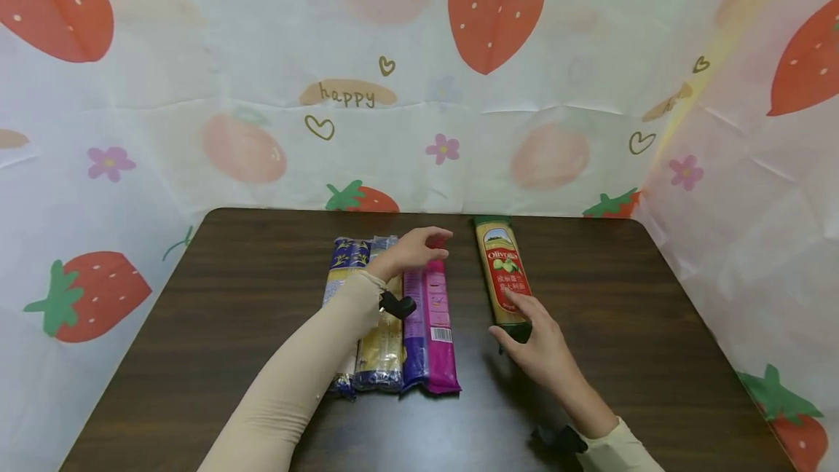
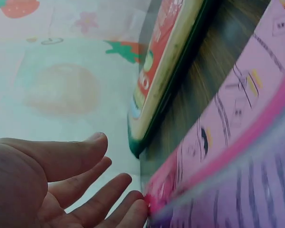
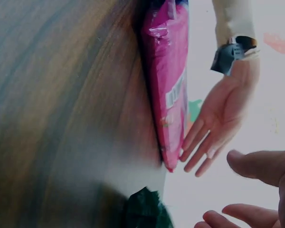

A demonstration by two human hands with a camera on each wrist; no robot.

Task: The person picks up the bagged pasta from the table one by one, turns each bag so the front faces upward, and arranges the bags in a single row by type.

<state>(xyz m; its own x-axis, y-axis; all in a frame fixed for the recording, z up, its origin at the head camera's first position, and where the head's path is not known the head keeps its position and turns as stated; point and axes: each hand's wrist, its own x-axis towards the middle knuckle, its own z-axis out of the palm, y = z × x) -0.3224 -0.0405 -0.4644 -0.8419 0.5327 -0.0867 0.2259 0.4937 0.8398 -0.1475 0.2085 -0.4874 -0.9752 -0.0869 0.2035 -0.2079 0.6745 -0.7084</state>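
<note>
The right hand (image 1: 544, 352) is spread in a wide curve, thumb well apart from the fingers, with nothing gripped. It hangs about the near end of a long, flat packet in gold and green plastic with a red label (image 1: 501, 268); in the head view that end shows between thumb and fingertips — whether skin meets wrapper, I cannot tell. The packet lies flat, its far end by the table's far edge and pointing away from the hand.

The left hand (image 1: 416, 248) is likewise loose and unclenched, thumb apart from the fingers, holding nothing. Its fingertips are at the far end of a long magenta and purple plastic packet (image 1: 440, 333) — seemingly touching it in the left wrist view.

Just left of that packet lies a clear plastic packet with gold contents and blue ends (image 1: 380, 355), then a blue and yellow plastic packet (image 1: 341, 257), partly hidden by the beige left sleeve (image 1: 308, 370). All four lie on a dark brown wood-grain table (image 1: 262, 261), the gold and green one apart from the rest.
</note>
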